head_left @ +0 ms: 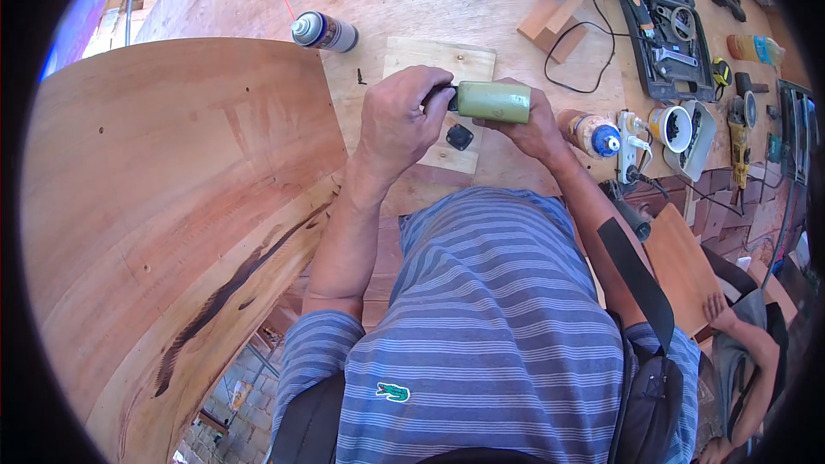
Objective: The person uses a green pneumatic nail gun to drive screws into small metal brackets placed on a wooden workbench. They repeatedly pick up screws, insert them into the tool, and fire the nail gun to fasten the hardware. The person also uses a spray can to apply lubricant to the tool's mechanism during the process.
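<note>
My right hand [538,127] is closed around a glossy olive-green piece [494,101], block-like or cylindrical, held level above a pale wooden board [412,53]. At its left end, my left hand [402,117] pinches a small black part [452,96] that meets the green piece. My fingers hide most of that part, so I cannot tell how the two join. Below them, a black square plate [460,137] with rounded corners lies on the board. Two dark screws [361,77] rest on the table left of the board.
A spray can [325,32] with a red straw stands behind my left hand. A large curved wooden panel [189,129] fills the left. To the right are a glue bottle [595,135], a power strip [632,144], a white tub [670,126] and a toolbox [666,26]. Another person's hand [720,311] touches a board.
</note>
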A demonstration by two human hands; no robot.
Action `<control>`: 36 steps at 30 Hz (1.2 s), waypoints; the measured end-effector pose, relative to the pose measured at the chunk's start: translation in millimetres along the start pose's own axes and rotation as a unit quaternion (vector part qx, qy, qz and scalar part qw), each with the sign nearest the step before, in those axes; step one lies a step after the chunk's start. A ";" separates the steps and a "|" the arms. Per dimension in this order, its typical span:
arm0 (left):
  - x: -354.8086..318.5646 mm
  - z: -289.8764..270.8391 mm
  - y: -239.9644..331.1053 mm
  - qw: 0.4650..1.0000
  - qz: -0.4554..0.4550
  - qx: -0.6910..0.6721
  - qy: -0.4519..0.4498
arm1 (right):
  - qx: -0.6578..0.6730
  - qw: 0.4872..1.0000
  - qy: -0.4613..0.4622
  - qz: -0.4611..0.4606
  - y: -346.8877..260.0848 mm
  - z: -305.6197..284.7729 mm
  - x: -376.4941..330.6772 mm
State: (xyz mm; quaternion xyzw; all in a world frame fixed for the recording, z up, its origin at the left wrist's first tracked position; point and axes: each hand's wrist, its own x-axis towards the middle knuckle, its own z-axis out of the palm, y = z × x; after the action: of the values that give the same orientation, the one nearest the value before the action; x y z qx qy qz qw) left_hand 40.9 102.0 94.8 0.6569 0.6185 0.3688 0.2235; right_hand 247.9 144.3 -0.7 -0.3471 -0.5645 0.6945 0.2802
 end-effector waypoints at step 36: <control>0.0 -6.9 0.6 0.998 0.010 -0.032 -0.060 | -0.008 1.000 -0.012 0.007 1.1 -2.2 0.2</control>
State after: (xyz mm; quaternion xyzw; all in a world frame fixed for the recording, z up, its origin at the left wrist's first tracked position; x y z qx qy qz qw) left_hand 36.0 100.8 99.6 0.6764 0.5856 0.3501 0.2775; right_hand 249.5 145.6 -2.1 -0.3447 -0.5713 0.6958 0.2656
